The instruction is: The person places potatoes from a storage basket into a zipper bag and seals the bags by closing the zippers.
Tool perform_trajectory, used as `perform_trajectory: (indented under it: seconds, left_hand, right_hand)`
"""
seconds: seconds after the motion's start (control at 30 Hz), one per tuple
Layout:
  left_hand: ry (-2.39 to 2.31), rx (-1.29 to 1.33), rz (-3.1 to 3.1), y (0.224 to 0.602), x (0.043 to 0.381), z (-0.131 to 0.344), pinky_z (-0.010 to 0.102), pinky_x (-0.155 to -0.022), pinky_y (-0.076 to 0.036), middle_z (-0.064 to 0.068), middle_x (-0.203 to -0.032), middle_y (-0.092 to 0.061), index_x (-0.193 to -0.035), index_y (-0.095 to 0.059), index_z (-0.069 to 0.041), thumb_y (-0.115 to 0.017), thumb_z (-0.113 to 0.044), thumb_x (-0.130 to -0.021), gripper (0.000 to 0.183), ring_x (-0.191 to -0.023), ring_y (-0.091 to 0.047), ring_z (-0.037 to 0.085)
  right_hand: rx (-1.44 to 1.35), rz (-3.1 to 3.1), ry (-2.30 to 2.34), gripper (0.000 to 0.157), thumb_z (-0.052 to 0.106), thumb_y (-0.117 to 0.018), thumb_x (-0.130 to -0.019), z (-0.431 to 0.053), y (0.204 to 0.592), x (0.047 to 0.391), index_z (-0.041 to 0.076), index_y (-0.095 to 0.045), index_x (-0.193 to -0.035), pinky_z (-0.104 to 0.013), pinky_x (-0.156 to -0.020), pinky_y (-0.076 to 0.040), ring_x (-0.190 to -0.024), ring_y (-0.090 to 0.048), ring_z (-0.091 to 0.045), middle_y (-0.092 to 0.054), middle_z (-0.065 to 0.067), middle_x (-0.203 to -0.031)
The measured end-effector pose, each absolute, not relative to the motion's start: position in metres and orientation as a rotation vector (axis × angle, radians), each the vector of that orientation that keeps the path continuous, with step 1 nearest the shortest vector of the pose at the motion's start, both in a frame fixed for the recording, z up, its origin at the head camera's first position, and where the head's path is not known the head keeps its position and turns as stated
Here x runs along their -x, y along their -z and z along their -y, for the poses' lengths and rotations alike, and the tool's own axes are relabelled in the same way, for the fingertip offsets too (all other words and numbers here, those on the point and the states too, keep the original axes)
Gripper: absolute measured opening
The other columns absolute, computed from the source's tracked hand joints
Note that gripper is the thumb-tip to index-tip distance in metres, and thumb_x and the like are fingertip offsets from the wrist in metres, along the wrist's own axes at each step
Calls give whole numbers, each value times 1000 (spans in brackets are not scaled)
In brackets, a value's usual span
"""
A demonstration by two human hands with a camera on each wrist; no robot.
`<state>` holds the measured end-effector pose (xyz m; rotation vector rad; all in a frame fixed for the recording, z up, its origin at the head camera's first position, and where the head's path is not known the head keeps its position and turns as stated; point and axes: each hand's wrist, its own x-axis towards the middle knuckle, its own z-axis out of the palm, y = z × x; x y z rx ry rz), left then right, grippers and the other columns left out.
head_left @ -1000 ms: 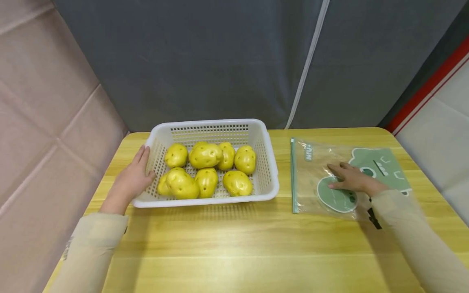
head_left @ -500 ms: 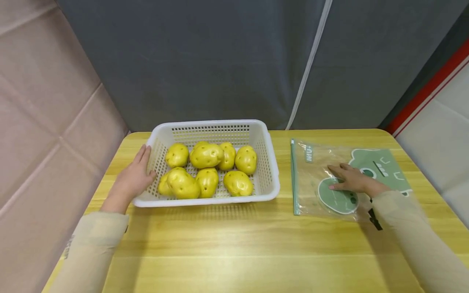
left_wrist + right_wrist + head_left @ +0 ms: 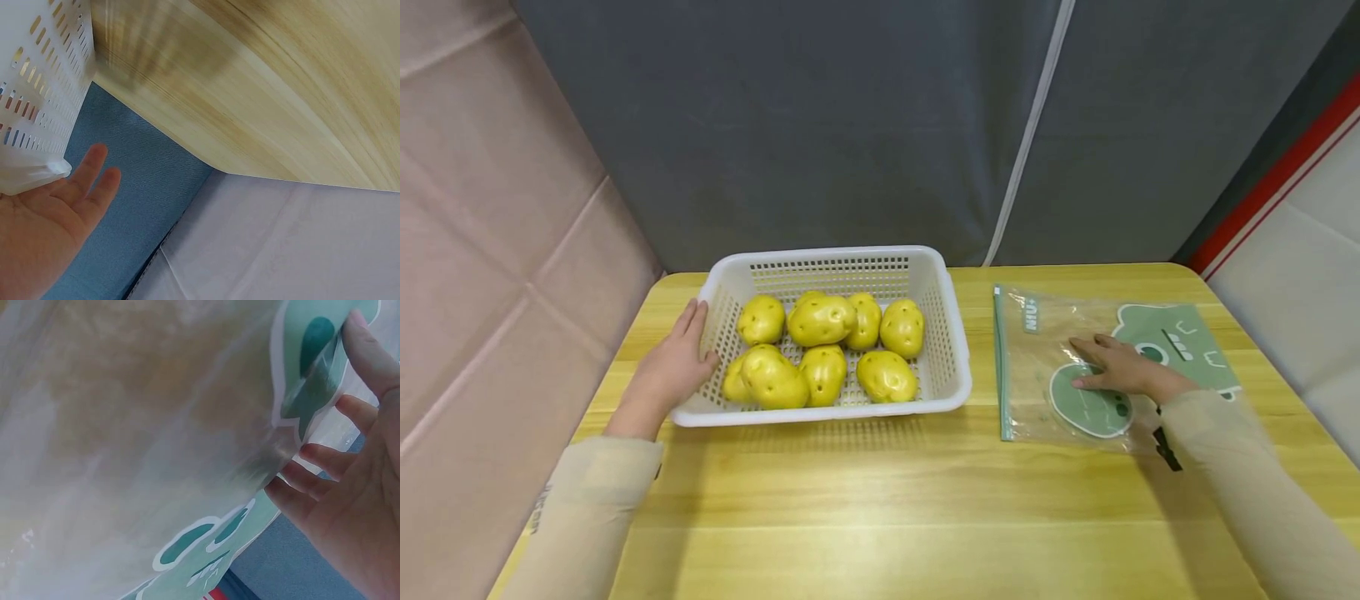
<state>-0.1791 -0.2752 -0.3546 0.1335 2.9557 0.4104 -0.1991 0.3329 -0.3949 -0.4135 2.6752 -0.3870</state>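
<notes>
A white plastic basket with slotted sides holds several yellow potatoes. My left hand rests against the basket's left end, its fingers straight along the rim. In the left wrist view, the palm of the left hand touches the rim, with two fingers reaching past its corner. To the right, a clear zip bag with green cartoon prints lies flat on the table. My right hand rests on the bag, fingers spread. The right wrist view has the fingertips of the right hand touching the bag's film.
Both things lie on a wooden table. Behind it stands a grey curtain, close to the basket's far side. A padded pinkish wall rises on the left and a white panel on the right.
</notes>
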Motion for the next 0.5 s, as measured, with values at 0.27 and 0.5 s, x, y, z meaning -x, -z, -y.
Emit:
perform_trajectory:
  seconds: [0.27,0.5]
  left_hand:
    - [-405,-150,-2957,354,179,275,65,-94,-41,26,-158,5,-152,4,1,-47,-24,-94,81,-129,-33,57]
    - [-412,-150,-2963,353,178,274,65,-93,-43,26,-158,3,-152,3,2,-46,-23,-94,80,-128,-36,57]
  right_hand:
    - [418,-2676,385,88,43,-68,-84,-334,396,199,-11,-30,-142,-79,-97,-23,-126,-18,-68,-21,-50,-140]
    - [462,-2680,424,87,38,-71,-81,-337,396,199,-11,-32,-140,-78,-97,-25,-126,-20,-68,-20,-50,-139]
